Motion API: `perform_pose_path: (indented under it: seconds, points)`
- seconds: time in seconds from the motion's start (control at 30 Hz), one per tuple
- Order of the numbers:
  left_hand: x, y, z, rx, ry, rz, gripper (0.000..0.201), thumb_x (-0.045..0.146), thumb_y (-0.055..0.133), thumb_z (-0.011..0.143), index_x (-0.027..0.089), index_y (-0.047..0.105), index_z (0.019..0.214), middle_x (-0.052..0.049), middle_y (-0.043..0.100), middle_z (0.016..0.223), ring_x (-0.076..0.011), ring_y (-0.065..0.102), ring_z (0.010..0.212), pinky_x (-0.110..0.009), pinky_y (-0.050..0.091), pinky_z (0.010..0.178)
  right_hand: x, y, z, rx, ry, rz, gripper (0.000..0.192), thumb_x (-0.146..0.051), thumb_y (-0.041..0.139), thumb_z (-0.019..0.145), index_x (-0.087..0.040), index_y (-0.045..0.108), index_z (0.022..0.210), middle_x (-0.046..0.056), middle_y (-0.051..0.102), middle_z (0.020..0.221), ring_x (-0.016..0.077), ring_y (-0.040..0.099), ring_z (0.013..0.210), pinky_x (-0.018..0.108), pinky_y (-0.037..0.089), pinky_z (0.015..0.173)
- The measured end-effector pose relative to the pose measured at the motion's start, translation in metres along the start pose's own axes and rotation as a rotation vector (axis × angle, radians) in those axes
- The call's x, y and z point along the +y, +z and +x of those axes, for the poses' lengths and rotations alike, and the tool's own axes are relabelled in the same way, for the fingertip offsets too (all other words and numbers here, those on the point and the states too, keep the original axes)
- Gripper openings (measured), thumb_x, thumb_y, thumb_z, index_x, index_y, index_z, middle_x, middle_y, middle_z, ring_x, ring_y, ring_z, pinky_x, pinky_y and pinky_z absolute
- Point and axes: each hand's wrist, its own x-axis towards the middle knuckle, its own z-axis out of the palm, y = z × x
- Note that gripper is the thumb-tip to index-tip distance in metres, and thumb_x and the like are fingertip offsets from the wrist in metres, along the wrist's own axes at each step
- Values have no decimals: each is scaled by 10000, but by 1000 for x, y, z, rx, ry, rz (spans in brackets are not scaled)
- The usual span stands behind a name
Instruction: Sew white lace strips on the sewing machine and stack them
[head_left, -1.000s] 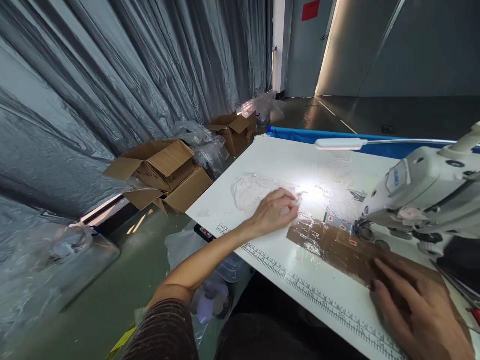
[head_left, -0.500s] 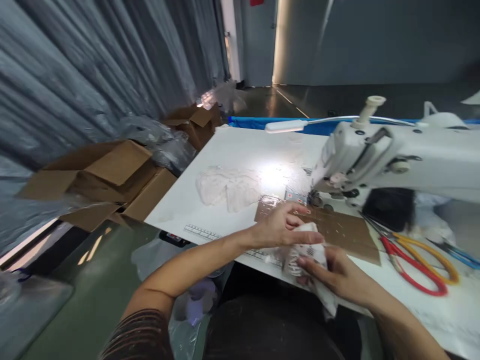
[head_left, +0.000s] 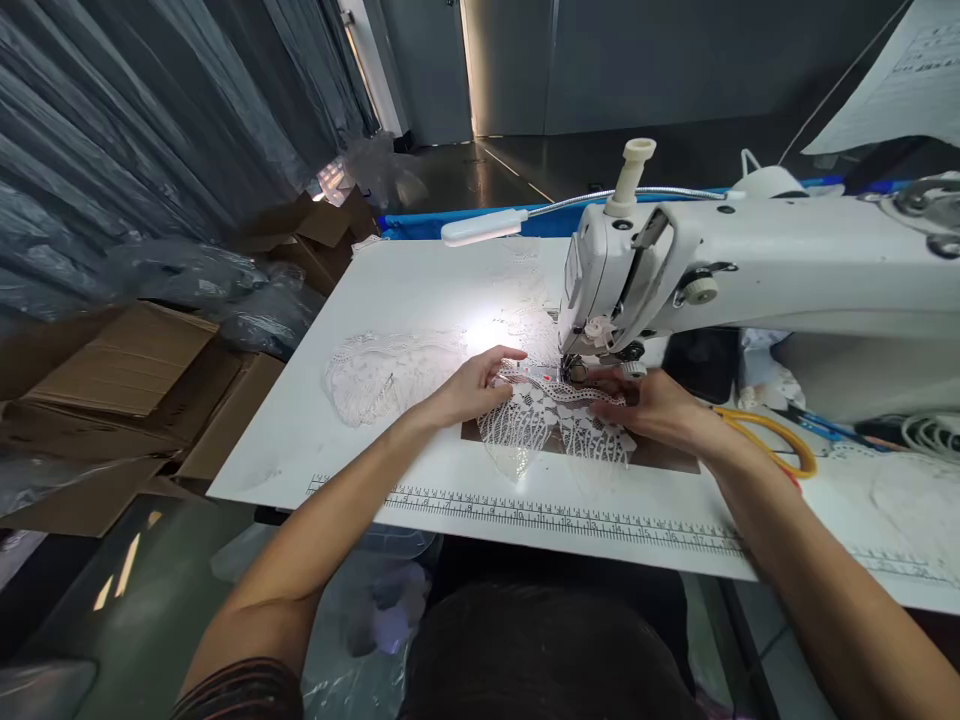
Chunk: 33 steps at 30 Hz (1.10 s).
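Observation:
A white lace piece [head_left: 525, 425] lies spread beneath the needle area of a white sewing machine [head_left: 660, 270], its scalloped band running crosswise between both hands. My left hand [head_left: 480, 386] is closed on the lace's left end, thumb below and fingers above. My right hand [head_left: 654, 408] grips the right end, close to the presser foot [head_left: 576, 368]; some of its fingertips are hidden behind the machine head and lace. Under the lace is a brown board [head_left: 667, 456]. More white lace [head_left: 375, 378] lies in a loose pile to the left.
A printed ruler strip [head_left: 525, 512] runs along the front edge of the white table [head_left: 270, 455]. Yellow-handled scissors [head_left: 780, 440] lie right of my right forearm. A lamp [head_left: 484, 228] hangs over the table's back. Open cardboard boxes [head_left: 127, 360] stand at left.
Both hands have moved from the table's front edge up to the needle area. The bunched white fabric they held is gone from there; lace now lies spread between them. My view has shifted right.

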Motion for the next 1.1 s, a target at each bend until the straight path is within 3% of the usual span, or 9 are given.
perform_pose_path:
  seconds: [0.2,0.37,0.47,0.57,0.73,0.8,0.9,1.0,1.1]
  points:
    - [1,2,-2,134,-16,90,431,445,625,901,212,597,1263,46,443,610,-124,478,547,-270,423,507,-4,4,0,-3,2,-68,305,-379,632,840,-198,704,1075,52,715,853,215,649,764,324,508,660]
    - [7,13,-8,230,25,204,446,398,604,913,175,582,1299,0,579,693,-127,530,564,-286,463,523,-19,1,-16,271,130,-251,421,-593,594,829,-198,612,684,62,599,631,238,595,652,313,407,543]
    - [25,28,-17,23,168,82,472,427,557,945,204,543,1360,-10,637,702,-138,569,545,-303,515,513,-27,8,-25,-78,188,135,536,-680,442,880,-200,572,679,62,613,658,214,593,638,305,426,540]
    - [44,35,-26,-303,354,-151,596,399,651,887,214,476,1427,-77,720,1016,-194,695,837,-376,614,758,-34,26,-30,-350,161,441,481,-664,519,841,-195,562,742,45,614,712,180,575,668,284,453,571]
    - [47,22,-30,-245,417,-125,470,342,548,933,234,520,1389,-94,625,1312,-252,570,1238,-494,463,1076,-47,46,-40,-623,7,492,291,-460,604,895,-181,537,848,-41,469,695,89,418,593,211,358,514]
    - [41,16,-30,-378,394,-119,463,348,516,951,214,514,1393,-101,628,1310,-252,582,1212,-474,467,1045,-52,41,-43,-740,-59,486,248,-400,617,900,-172,534,844,-45,451,709,77,402,604,199,347,519]
    - [34,11,-29,-522,264,-164,341,368,542,947,178,632,1215,-83,708,1067,-178,659,903,-324,536,796,-51,24,-41,-911,-114,545,265,-405,607,909,-159,553,826,-48,462,679,65,383,569,195,333,501]
    - [31,7,-26,-445,148,-134,211,364,609,903,166,671,940,-21,651,818,-107,556,678,-237,451,602,-39,2,-32,-886,-68,500,323,-461,659,865,-143,614,836,-25,522,700,72,406,580,206,348,514]
    - [29,6,-21,-263,40,-33,199,363,629,874,171,605,826,12,562,747,-90,467,634,-219,375,550,-22,-11,-20,-587,38,352,383,-523,666,837,-159,680,955,18,611,789,115,488,649,238,396,560]
